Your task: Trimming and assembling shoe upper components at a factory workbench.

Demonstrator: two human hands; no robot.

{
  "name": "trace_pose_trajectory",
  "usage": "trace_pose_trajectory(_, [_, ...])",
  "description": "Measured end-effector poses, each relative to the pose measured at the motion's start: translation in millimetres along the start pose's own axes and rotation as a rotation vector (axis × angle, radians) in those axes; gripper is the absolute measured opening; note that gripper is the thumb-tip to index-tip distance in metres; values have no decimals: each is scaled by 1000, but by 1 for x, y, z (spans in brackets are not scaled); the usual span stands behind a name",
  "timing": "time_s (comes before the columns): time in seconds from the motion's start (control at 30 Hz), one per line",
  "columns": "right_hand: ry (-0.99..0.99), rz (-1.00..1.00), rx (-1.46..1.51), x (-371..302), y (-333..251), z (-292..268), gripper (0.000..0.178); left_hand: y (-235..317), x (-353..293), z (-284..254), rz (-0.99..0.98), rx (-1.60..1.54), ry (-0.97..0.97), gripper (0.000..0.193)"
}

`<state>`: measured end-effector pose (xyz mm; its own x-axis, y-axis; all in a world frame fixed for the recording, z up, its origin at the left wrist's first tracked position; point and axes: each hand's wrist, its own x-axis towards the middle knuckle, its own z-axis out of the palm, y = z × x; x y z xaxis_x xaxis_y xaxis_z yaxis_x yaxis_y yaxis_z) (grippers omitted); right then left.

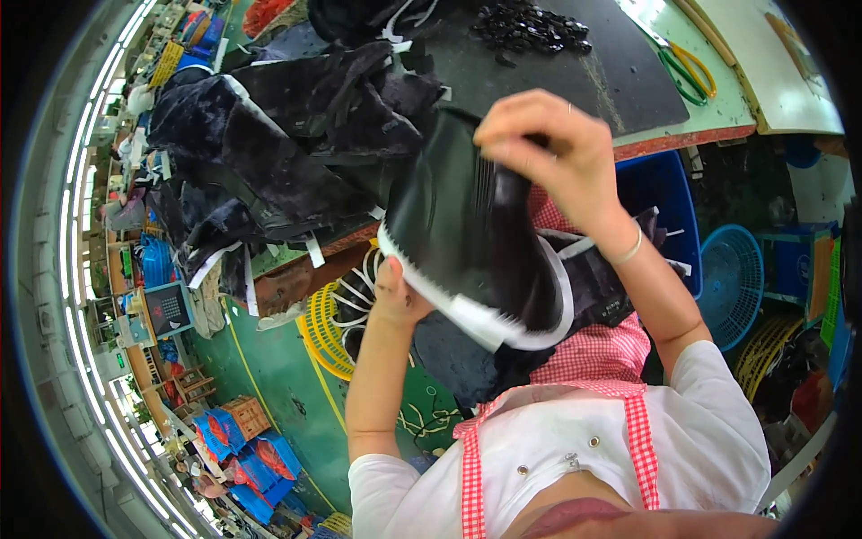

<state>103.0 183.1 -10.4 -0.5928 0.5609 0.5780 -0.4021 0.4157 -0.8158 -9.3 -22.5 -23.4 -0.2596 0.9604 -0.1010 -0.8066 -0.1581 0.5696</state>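
Black piece (471,238), glossy, curved, white-edged

The black piece (440,211) in the middle looks like smooth, glossy leather or its imitation, edged with matt white cloth (431,292) that frays along one side. At far left, the dark pile (269,117) has a soft, napped, velvety finish. Shiny small black bits (530,29) lie on a matt dark mat (530,85); the table's red edge (682,141) looks rough and worn. The scissors (666,49) at far right seem metal with smooth plastic-looking handles. The blue bin (680,193) and lattice basket (732,283) are plastic; the near checked apron (593,355) is matt cloth.
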Motion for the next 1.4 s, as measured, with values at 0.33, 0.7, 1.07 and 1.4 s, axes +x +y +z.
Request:
trace_pose_trajectory(0.33, [-201, -70, -306, 1, -18, -8, 27, -8, -8, -6, 59, -39, 27, 53])
trace_pose_trajectory(0.7, [-60, -177, -253, -14, -10, -8, 19, -15, -7, 35, 87, 705, 548, 59])
trace_pose_trajectory(1.07, [-158, 437, -1535, 6, 119, -269, 37, 35, -13, 54, -320, 1921, -545, 45])
trace_pose_trajectory(1.4, [-234, 634, -1655, 32, 94, -306, 26, 33, -12, 17, 356, 1936, -251, 37])
